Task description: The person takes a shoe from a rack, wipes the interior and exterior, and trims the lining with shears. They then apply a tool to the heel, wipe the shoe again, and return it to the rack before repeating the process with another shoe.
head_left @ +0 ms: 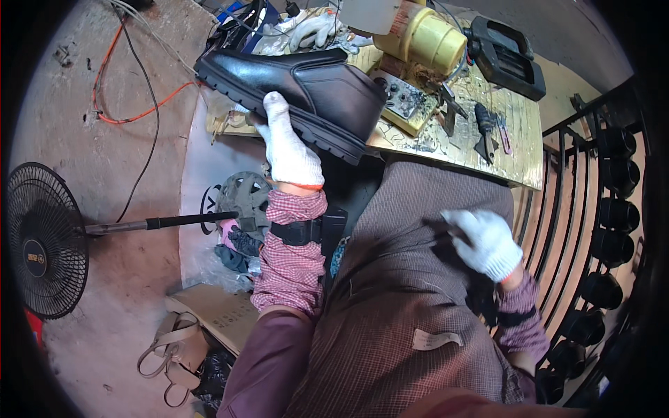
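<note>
My left hand (288, 148), in a white knit glove, grips a black leather ankle boot (300, 87) by its treaded sole and holds it on its side above the edge of a worn workbench (519, 164). My right hand (483, 240), also gloved in white, rests against the checked apron over my lap with the fingers curled; whether it holds anything small is hidden. Both forearms wear red checked sleeves with black straps.
On the bench lie a yellow cylindrical machine (425, 38), a black handled case (505, 59), small hand tools (484, 132) and spare white gloves (313, 28). A black metal rack (606, 230) with dark boots stands at right. A floor fan (45, 240), an orange cable (139, 111) and a beige bag (174, 348) lie at left.
</note>
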Demonstrator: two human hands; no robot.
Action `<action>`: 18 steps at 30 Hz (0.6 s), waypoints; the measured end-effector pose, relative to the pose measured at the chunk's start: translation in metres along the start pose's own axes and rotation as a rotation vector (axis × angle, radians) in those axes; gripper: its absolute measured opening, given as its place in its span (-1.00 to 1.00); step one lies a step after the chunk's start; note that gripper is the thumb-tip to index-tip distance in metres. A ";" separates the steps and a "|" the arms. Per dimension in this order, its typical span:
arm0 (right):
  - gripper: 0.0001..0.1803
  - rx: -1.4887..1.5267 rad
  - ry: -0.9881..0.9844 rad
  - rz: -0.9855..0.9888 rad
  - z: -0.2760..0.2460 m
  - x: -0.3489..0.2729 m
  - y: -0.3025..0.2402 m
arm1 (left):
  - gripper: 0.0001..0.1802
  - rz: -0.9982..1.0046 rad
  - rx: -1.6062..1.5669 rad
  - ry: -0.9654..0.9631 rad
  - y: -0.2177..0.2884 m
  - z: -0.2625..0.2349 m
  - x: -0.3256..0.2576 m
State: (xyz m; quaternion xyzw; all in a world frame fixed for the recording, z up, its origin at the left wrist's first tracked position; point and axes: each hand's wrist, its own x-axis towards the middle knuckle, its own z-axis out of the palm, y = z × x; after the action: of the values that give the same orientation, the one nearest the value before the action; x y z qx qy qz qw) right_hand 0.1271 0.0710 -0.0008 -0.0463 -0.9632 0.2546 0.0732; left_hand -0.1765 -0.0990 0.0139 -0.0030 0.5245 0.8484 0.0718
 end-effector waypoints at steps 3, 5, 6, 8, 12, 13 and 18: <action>-0.49 0.057 0.038 0.155 0.003 -0.042 0.005 | 0.01 -0.122 -0.151 -0.080 -0.011 -0.016 0.017; -0.40 0.078 0.072 0.272 0.009 -0.061 0.003 | -0.12 -0.189 -0.215 -0.062 -0.020 -0.017 0.020; -0.42 0.063 0.105 0.312 0.012 -0.069 0.001 | -0.12 -0.189 -0.217 -0.066 -0.024 -0.014 0.021; -0.43 0.085 0.103 0.392 0.018 -0.079 -0.001 | 0.00 -0.170 -0.184 -0.049 -0.028 -0.002 0.018; -0.43 0.104 0.078 0.433 0.015 -0.078 0.005 | 0.34 0.026 0.040 -0.012 -0.023 0.039 0.015; -0.43 0.080 0.081 0.425 0.011 -0.073 0.006 | 0.38 0.098 0.054 -0.050 -0.020 0.052 0.018; -0.40 -0.022 0.157 0.257 -0.010 -0.030 0.008 | 0.39 0.100 0.201 -0.002 -0.011 0.091 0.045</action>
State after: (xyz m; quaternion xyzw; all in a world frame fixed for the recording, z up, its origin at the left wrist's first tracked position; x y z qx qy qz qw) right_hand 0.1589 0.0786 0.0005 -0.1898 -0.9434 0.2467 0.1148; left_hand -0.2133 -0.0077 0.0419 0.0312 0.6062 0.7942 0.0296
